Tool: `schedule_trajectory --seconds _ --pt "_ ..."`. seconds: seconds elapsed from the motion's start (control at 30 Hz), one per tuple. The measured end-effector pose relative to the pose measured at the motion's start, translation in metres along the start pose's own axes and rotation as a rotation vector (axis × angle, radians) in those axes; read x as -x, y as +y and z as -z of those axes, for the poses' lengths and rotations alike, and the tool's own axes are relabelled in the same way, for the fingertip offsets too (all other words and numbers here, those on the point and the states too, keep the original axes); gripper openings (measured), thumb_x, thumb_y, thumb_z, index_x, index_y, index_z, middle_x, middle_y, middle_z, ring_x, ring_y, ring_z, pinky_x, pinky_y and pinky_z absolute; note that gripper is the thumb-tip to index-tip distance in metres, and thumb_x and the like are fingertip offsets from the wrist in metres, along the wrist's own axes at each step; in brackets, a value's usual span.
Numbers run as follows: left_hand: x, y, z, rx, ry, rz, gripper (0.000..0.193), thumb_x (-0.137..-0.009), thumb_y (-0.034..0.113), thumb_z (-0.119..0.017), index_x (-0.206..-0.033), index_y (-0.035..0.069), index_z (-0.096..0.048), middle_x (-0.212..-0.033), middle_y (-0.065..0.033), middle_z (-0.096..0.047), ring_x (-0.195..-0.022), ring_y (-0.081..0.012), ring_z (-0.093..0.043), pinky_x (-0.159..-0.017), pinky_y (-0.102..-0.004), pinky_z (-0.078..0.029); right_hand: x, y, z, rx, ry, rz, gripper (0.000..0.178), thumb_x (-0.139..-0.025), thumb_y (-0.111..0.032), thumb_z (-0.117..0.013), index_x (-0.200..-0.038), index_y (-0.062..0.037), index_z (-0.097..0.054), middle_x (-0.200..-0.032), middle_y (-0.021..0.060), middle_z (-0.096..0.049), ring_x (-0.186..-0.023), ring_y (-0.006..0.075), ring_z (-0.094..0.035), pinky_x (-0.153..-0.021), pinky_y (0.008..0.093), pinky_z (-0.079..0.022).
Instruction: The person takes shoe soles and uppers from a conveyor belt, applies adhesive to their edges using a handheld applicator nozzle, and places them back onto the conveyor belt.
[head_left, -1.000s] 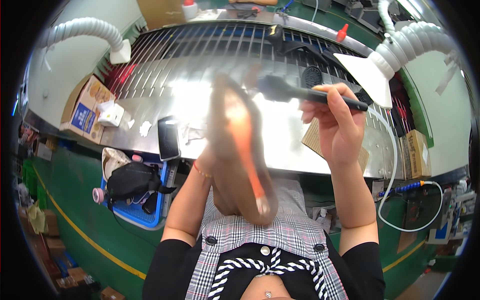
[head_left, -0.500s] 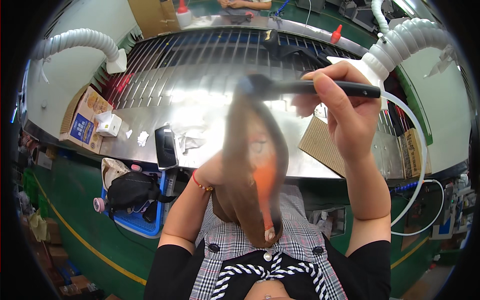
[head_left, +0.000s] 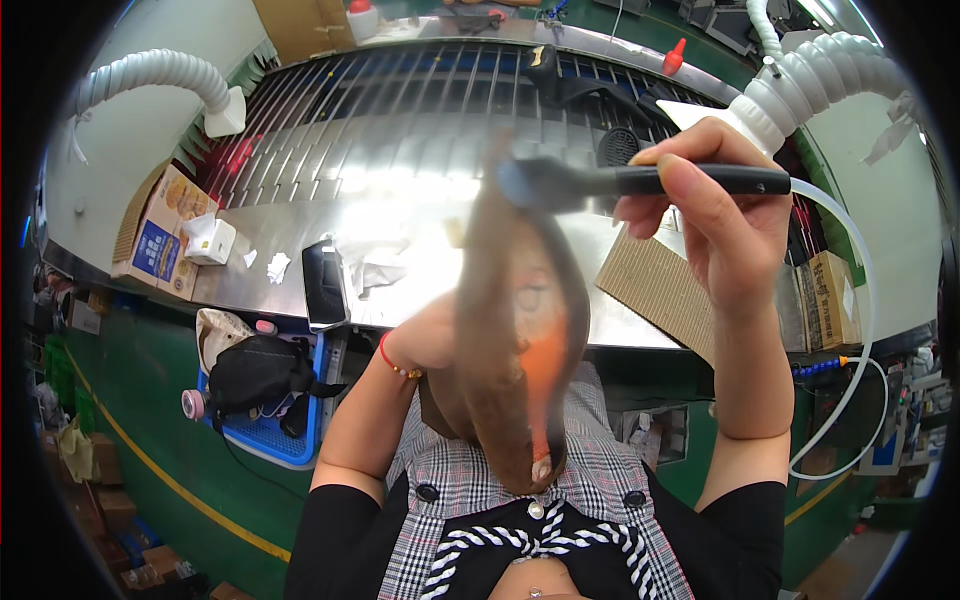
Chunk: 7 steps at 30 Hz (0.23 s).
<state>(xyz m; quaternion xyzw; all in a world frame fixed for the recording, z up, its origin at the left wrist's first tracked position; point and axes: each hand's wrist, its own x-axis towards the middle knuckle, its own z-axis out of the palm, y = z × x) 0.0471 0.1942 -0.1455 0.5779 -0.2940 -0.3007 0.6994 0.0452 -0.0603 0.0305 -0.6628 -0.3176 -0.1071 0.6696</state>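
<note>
My left hand [head_left: 428,335] grips a brown shoe or boot upper [head_left: 490,390] from its left side, close to my chest; most of its fingers are hidden behind it. An orange and pale strip [head_left: 545,365] runs along the upper's middle, and its far end is blurred. Raised on the right, my right hand [head_left: 745,225] pinches a black-handled brush [head_left: 640,180] between thumb and fingers. The brush head, smeared, lies over the upper's far end; whether it touches cannot be made out. A white hose [head_left: 868,300] runs from the handle's end.
Across the metal bench [head_left: 400,215] lie a phone [head_left: 325,285], a tissue box [head_left: 210,240], corrugated cardboard [head_left: 655,290] and paper scraps. White ducts [head_left: 815,85] [head_left: 165,75] arch in from both sides. Below left stands a blue basket [head_left: 265,430] with a black bag.
My right hand has shifted a little to the right with the brush, and the brush head is slightly nearer along the upper. The left hand keeps its hold. The whole view has tilted slightly.
</note>
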Motion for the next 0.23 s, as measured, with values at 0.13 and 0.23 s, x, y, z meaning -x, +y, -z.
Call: schedule_trajectory --seconds 0.13,0.23 --pt "0.006 0.001 -0.005 0.098 0.011 -0.053 0.069 -0.087 0.014 -0.074 -0.147 -0.002 -0.045 -0.142 -0.0168 -0.055 -0.124 -0.0220 -0.057 -0.104 -0.0377 -0.047 0.006 -0.005 0.007 -0.084 -0.088 -0.116 0.023 -0.090 -0.014 -0.071 -0.093 0.0081 -0.065 -0.076 0.0175 -0.071 -0.064 0.0172 -0.070 -0.059 0.0258 -0.059" --pt "0.005 0.003 -0.005 0.081 0.014 -0.059 0.071 -0.088 0.015 -0.073 -0.150 -0.002 -0.042 -0.145 -0.0172 -0.053 -0.126 -0.0218 -0.056 -0.106 -0.0376 -0.045 0.001 0.002 0.013 -0.147 -0.056 -0.050 0.024 -0.091 -0.014 -0.070 -0.095 0.0092 -0.065 -0.077 0.0183 -0.071 -0.064 0.0184 -0.071 -0.059 0.0263 -0.059"
